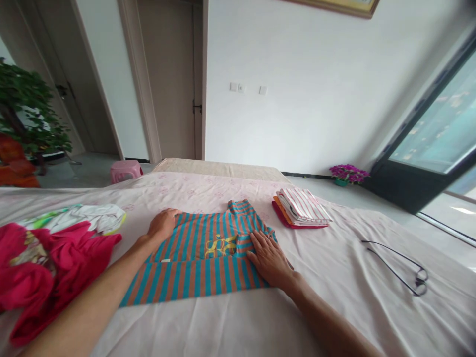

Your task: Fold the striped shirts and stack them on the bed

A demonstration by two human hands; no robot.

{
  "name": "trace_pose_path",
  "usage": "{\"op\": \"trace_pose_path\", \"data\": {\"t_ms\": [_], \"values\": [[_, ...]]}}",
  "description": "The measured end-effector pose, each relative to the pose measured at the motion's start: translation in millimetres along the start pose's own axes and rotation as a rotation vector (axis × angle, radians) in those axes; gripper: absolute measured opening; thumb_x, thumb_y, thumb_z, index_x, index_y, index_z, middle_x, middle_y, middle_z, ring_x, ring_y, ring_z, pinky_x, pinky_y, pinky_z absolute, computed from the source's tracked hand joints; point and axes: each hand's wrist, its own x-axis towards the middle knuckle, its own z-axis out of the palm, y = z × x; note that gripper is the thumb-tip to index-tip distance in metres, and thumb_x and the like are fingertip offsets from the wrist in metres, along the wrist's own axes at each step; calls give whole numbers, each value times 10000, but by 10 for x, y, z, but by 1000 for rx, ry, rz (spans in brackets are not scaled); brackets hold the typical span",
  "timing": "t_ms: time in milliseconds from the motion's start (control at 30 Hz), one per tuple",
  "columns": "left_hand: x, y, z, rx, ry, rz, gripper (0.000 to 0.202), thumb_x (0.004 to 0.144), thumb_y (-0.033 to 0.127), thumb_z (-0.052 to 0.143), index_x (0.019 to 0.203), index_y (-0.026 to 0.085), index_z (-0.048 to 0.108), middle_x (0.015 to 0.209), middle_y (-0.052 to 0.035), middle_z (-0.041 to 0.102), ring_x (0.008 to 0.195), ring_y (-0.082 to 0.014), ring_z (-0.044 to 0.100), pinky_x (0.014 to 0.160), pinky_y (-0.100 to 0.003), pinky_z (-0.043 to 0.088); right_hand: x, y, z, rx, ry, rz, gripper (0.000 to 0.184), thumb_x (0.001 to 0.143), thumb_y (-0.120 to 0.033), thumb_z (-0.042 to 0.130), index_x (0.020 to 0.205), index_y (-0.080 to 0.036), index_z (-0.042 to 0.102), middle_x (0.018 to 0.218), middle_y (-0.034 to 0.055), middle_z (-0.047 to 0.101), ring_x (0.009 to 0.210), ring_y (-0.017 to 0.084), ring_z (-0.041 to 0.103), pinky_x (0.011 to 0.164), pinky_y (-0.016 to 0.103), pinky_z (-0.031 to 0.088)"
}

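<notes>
A teal and orange striped shirt (201, 258) with a yellow print lies spread on the pale pink bed sheet (230, 327). My left hand (161, 224) rests at the shirt's upper left edge, its fingers curled over the cloth. My right hand (269, 259) lies flat and open on the shirt's right side, pressing the fabric down.
A pile of red and white clothes (44, 253) lies at the left. A folded stack of striped, orange and red garments (301, 208) sits to the right. A black wire hanger (403, 265) lies far right. A pink stool (125, 171) and purple flowers (347, 173) stand on the floor.
</notes>
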Motion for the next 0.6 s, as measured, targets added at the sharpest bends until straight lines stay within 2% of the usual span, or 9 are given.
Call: {"op": "trace_pose_path", "data": {"t_ms": [167,333,500,600], "values": [[226,-243,-5,12,-8,-75,341,835,252,478,1064,270,729,1219,-73,692,1114,-257,628,961,-332,460,100,52,-170,106,-53,30,467,1030,-429,361,1426,-226,502,1436,82,537,1305,235,490,1112,410,359],[386,-395,-27,-25,6,-99,206,772,319,553,859,227,715,1073,-80,714,1072,-251,627,966,-310,451,119,38,-162,112,-13,60,441,1016,-412,406,1412,-248,510,1400,77,553,1255,251,509,1075,416,380],[501,-418,-23,-119,32,-187,319,843,366,423,1014,217,647,1052,-36,729,1024,-201,653,869,-250,478,103,36,-136,116,9,44,440,1021,-400,386,1420,-255,503,1401,74,550,1248,245,510,1070,412,382],[528,-430,-20,-131,42,-294,341,830,376,412,1005,202,648,1023,-76,738,1012,-255,665,827,-297,491,106,55,-135,118,8,31,459,1021,-403,376,1436,-245,488,1415,82,539,1263,247,501,1076,417,380]]}}
